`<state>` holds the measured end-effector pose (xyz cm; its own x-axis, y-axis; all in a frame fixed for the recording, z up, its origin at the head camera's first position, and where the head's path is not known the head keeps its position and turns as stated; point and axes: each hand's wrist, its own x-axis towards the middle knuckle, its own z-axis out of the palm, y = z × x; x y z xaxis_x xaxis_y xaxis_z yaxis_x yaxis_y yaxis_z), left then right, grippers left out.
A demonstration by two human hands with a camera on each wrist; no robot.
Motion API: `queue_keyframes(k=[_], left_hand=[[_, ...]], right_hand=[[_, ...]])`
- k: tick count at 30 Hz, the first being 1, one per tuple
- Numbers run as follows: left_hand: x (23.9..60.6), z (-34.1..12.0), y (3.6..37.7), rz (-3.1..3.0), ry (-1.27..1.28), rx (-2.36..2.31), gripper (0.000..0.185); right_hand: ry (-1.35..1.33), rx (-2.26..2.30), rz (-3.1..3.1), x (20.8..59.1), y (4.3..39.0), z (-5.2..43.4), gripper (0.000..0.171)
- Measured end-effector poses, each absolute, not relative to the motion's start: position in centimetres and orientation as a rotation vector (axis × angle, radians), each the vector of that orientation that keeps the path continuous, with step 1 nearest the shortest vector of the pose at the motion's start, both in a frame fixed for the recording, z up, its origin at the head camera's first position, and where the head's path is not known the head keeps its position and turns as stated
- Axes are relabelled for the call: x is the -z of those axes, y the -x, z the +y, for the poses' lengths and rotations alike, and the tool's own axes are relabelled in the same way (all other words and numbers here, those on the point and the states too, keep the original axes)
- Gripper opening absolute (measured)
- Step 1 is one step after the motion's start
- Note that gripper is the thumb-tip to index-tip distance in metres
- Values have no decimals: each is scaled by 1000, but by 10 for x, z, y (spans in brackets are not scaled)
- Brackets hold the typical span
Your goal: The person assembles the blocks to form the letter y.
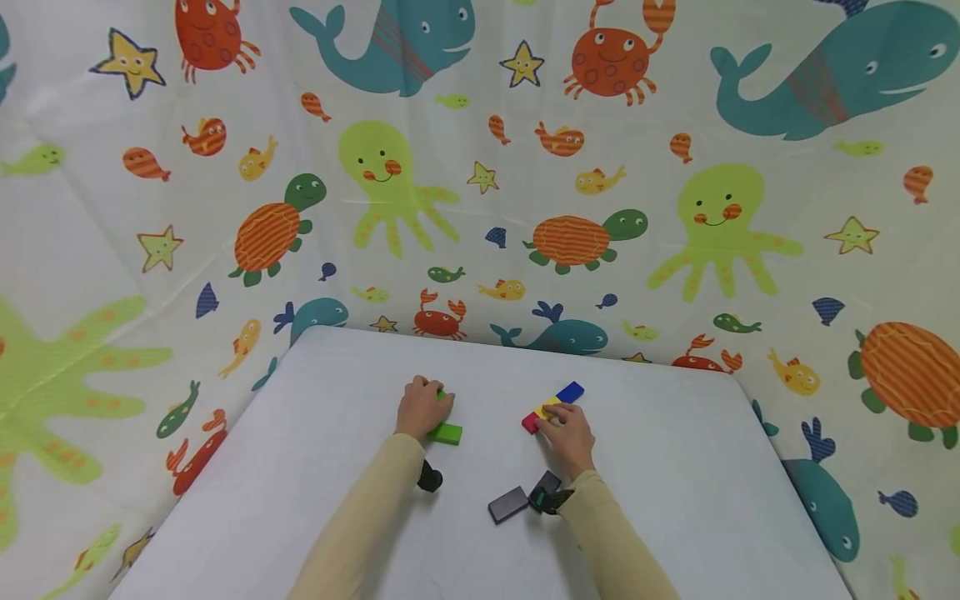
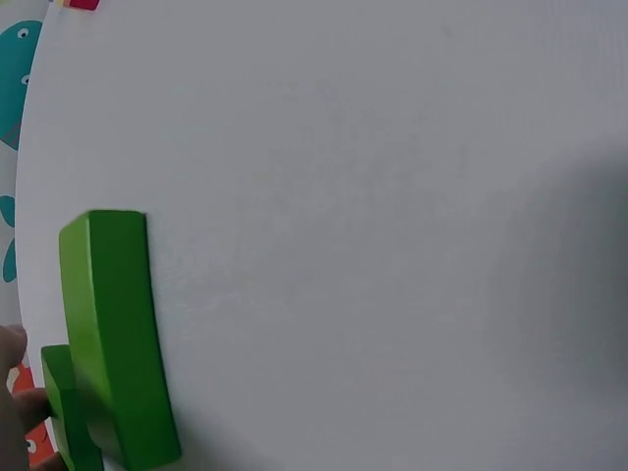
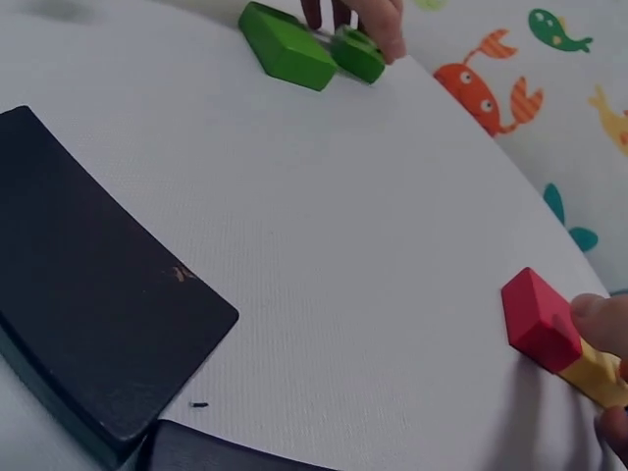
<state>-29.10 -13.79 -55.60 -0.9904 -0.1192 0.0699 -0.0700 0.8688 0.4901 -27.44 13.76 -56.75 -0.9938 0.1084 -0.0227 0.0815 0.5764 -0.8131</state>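
Two dark blocks (image 1: 508,504) lie on the white worktop (image 1: 315,467) just behind the right hand (image 1: 567,437), whose fingers (image 3: 599,319) press on a row of red block (image 1: 530,423), yellow block (image 1: 546,408) and blue block (image 1: 571,392); how tightly they curl cannot be told. Well to their left, the left hand (image 1: 422,407) curls its fingers over two green blocks (image 1: 446,432) that touch each other. Sea-creature cloth (image 1: 480,167) rises behind the worktop.
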Motion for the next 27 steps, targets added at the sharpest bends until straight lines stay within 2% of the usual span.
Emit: queue_keyframes(k=[5,15,27], left_hand=[[555,-137,289,-2969,-113,707,49],[552,-134,285,-2915,-54,627,38],[555,-115,300,-2788,-16,1125,42]], right_hand=[[152,-1390,-2766,568,274,137,34],[135,-1324,-2782,567,274,135,33],[140,-1301,-2800,569,276,135,32]])
